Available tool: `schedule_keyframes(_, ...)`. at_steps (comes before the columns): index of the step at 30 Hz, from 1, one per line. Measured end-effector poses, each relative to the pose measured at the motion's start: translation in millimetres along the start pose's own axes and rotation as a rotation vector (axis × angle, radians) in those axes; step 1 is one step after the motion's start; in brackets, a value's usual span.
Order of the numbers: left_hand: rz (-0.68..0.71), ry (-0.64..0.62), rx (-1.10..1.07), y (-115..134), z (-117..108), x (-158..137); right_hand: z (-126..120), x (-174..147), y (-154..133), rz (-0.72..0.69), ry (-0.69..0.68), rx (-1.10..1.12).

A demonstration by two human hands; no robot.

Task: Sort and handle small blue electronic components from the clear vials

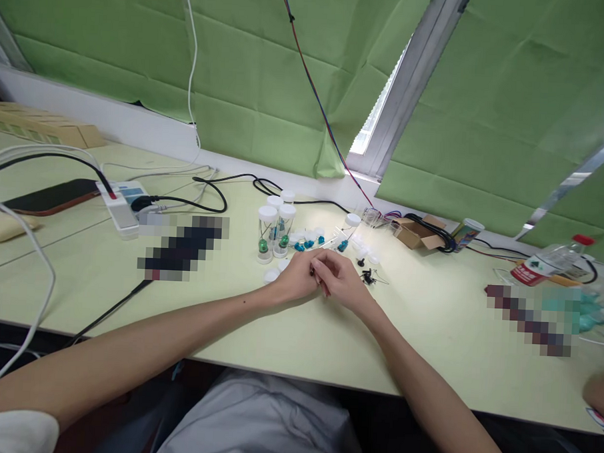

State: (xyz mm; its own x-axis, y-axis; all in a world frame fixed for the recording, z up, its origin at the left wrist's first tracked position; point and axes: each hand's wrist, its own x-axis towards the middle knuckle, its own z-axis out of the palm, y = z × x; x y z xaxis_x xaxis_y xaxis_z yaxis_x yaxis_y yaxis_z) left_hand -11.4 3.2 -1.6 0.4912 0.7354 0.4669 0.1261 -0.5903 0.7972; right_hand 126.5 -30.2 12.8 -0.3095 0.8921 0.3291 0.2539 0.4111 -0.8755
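My left hand [300,277] and my right hand [340,276] meet above the table, both with curled fingers. Between them a small dark piece [312,271] shows; its kind is mostly hidden by the fingers. Just beyond my left hand stand several clear tubes with white caps, and the nearest tube [265,246] has a green piece inside. Small blue pieces [308,244] lie behind my knuckles. A capped tube [351,222] tilts behind my right hand, with a blue piece at its lower end. Small black parts [368,277] with thin wires lie to the right of my right hand.
A power strip [117,208] with plugs and cables is at the left, near a dark phone [53,195]. An open cardboard box [419,231] stands by the wall. At the right lie a red-capped bottle [551,261] and a blurred-out item [528,320]. Another person's arm [600,393] shows at the right edge.
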Motion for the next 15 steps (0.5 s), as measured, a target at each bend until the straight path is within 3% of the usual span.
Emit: schedule_keyframes(15,-0.005,0.009,-0.007,-5.1,0.8,1.1,0.6,-0.4,0.1,-0.003,0.005,-0.03)
